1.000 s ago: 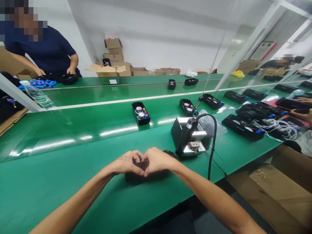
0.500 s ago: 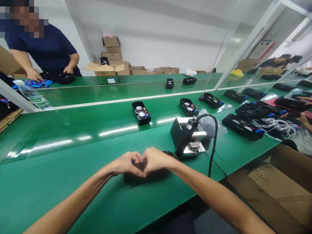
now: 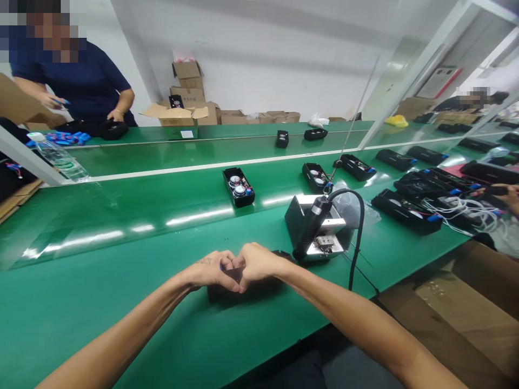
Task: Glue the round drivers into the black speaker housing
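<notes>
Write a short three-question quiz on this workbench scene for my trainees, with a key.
1. True or false: the person's bare left hand and bare right hand touch each other above the green workbench.
2. Fill in the missing word: a ____ cable curves from the handpiece of the silver metal soldering station.
3. Which lies farther from the hands: A, the soldering station, or B, the black open case with two round gauges?

Key: 1 true; 2 black; 3 B.
</notes>
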`<state>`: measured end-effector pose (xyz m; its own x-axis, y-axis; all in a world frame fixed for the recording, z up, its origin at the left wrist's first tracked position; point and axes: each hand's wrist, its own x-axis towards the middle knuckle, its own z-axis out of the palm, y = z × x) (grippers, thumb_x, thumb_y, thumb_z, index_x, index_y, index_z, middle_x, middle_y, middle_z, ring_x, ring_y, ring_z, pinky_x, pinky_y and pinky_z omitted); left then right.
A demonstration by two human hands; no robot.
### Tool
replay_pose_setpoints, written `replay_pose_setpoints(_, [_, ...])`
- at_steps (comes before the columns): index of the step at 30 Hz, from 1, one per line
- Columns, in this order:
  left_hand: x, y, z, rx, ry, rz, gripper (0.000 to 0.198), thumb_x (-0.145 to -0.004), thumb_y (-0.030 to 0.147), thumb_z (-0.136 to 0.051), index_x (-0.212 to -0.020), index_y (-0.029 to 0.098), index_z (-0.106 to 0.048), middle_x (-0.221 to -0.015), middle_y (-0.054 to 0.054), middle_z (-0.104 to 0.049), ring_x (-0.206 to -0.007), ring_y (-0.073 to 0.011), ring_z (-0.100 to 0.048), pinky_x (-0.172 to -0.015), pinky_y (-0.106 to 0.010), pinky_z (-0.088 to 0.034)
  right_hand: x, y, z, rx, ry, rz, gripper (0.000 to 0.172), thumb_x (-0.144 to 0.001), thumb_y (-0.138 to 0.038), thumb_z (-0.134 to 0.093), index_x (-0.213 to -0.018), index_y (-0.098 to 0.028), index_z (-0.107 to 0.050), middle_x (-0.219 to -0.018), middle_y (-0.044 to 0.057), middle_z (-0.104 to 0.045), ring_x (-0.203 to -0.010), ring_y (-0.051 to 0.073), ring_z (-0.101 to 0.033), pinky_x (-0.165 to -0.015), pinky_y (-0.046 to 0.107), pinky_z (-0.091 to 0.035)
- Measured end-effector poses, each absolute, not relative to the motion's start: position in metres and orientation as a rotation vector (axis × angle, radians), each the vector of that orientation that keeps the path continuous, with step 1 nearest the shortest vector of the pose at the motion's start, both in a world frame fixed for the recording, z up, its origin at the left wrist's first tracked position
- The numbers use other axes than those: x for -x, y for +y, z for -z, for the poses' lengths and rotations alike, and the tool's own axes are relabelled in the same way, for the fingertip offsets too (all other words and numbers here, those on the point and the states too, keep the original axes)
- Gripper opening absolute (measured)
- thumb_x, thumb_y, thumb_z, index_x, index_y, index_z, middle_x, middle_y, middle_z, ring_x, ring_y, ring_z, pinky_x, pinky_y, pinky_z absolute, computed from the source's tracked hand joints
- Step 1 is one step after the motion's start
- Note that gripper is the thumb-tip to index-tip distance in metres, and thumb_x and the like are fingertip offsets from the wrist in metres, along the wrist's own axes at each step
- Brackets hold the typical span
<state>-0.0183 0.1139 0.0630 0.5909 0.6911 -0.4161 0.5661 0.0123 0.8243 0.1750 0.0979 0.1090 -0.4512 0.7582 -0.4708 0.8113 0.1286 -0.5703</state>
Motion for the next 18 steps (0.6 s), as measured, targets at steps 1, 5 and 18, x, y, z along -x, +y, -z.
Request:
replay_pose_setpoints(1, [0.018,0.114,-0.063,-1.655,1.055,-0.136,0.042,-0.047,0.046,-0.092,-0.056,0.02,-0.06,-0.103,0.004,-0.066,-0.091,-0.0167,-0.058,-0.079,-0.028,-0.041,-0.175,0.097,-0.109,-1.621,2.311,1.23,0.026,-0.057,-0.034,-0.092,-0.071,-0.022,-0.074,-0.055,-0.008,-0.052,-0.059,0.013,-0.052,-0.05,0.025,-0.034])
replay_pose_setpoints(5, [0.017,0.114,-0.063,-1.662,1.04,-0.129,0.043,-0.045,0.047,-0.092,-0.055,0.02,-0.06,-0.098,0.004,-0.065,-0.092,-0.0172,-0.058,-0.084,-0.028,-0.043,-0.176,0.095,-0.107,-1.624,2.344,1.199,0.025,-0.058,-0.035,-0.091,-0.072,-0.022,-0.075,-0.056,-0.008,-0.051,-0.062,0.014,-0.053,-0.053,0.024,-0.034])
replay_pose_setpoints(18, [0.022,0.078,-0.056,-1.873,1.07,-0.209,0.033,-0.055,0.038,-0.09,-0.065,0.021,-0.063,-0.112,0.0,-0.064,-0.114,-0.0252,-0.057,-0.1,-0.039,-0.045,-0.223,0.027,-0.108,-2.232,3.21,0.962,0.033,-0.085,-0.02,-0.072,-0.118,-0.025,-0.071,-0.107,0.006,-0.073,-0.097,0.023,-0.066,-0.088,0.037,-0.053])
